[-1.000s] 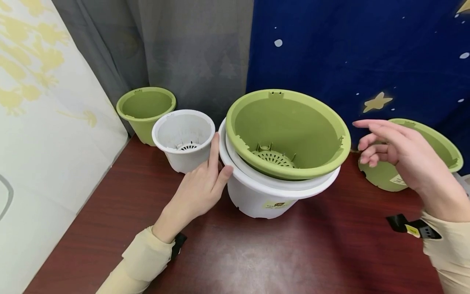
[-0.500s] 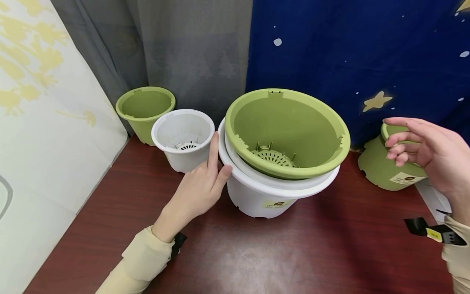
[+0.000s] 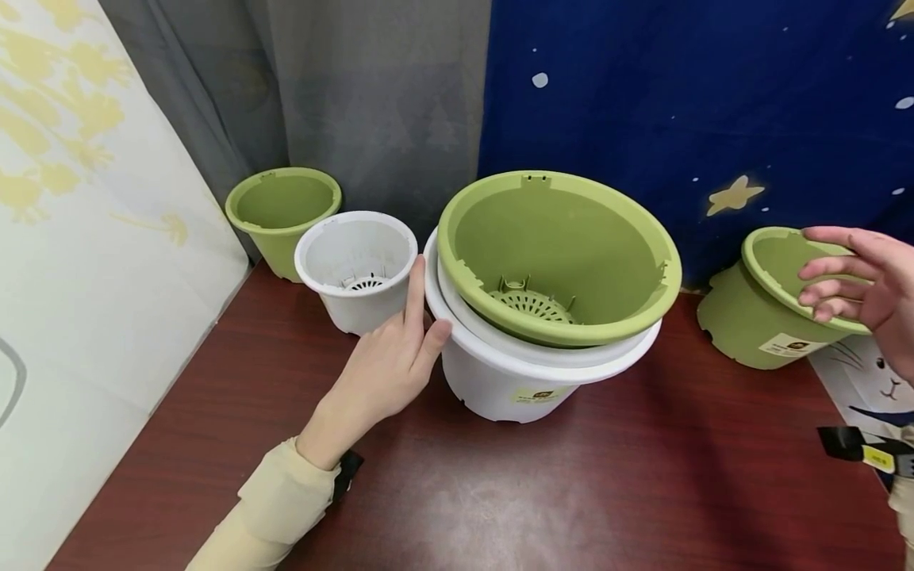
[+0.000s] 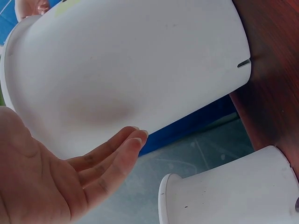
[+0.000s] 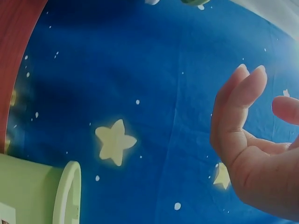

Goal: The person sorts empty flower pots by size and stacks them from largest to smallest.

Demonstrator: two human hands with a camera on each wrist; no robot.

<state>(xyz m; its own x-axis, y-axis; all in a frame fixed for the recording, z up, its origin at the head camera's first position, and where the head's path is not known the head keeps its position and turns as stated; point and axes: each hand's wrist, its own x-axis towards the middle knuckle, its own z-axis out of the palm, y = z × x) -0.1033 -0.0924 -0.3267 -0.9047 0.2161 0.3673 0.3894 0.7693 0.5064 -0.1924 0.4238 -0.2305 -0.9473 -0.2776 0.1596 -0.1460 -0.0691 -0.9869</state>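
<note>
Five plastic flowerpots are seen on the dark wooden bench (image 3: 500, 492), and two of them are nested: the large green pot (image 3: 557, 246) is seated, slightly tilted, inside the large white pot (image 3: 500, 381). The left hand (image 3: 385, 369) is laid against that white pot's left side with fingers straight and together, the thumb at the rim and the forefinger pointed up between the rim and the small white pot (image 3: 357, 262); nothing is gripped (the left wrist view shows the flat palm just beside the white wall). The right hand (image 3: 864, 277) is held in the air, fingers spread and loosely bent, with nothing in it, just over the rim of the tilted green pot (image 3: 750, 317) at the far right, which is propped at the foot of the blue star cloth (image 3: 678, 95). The step in hand is judged to be a reach toward that tilted pot while the nested pair is steadied; a grip on its rim would be called for next, with the fingers brought down and closed. Only a slotted drainage grid is seen in the large green pot and in the small white pot. Nothing is seen in the small green pot (image 3: 282, 206) at the back left.
</note>
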